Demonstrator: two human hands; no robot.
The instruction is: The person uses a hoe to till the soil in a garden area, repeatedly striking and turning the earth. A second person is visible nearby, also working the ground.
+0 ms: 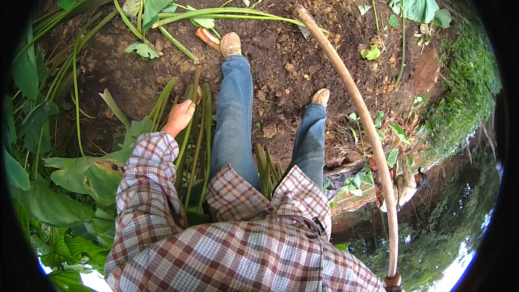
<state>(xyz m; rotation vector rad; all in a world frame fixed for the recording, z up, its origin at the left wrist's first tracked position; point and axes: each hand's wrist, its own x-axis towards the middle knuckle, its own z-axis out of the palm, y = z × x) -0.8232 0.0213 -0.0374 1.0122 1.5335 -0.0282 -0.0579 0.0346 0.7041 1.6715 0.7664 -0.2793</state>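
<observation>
My left hand (180, 117) is closed around a brownish-green leaf stalk (197, 83), with more thick stalks (207, 129) standing close beside it next to my left leg. At the lower right edge, my right hand (392, 280) grips the end of a long, curved wooden handle (367, 123). That handle reaches forward to the soil. A small grey piece (304, 32), perhaps a hoe blade, shows under its far end; most of it is hidden. Cut green stalks (227, 13) lie on the ground near the handle's far end.
Broad-leaved plants (61, 207) crowd my left side. Bare, crumbly soil (279, 69) lies around my boots (231, 44). A piece of orange-brown wood or root (207, 38) touches the left boot. Another person (405, 188) is farther off, by a low brick edge (354, 202).
</observation>
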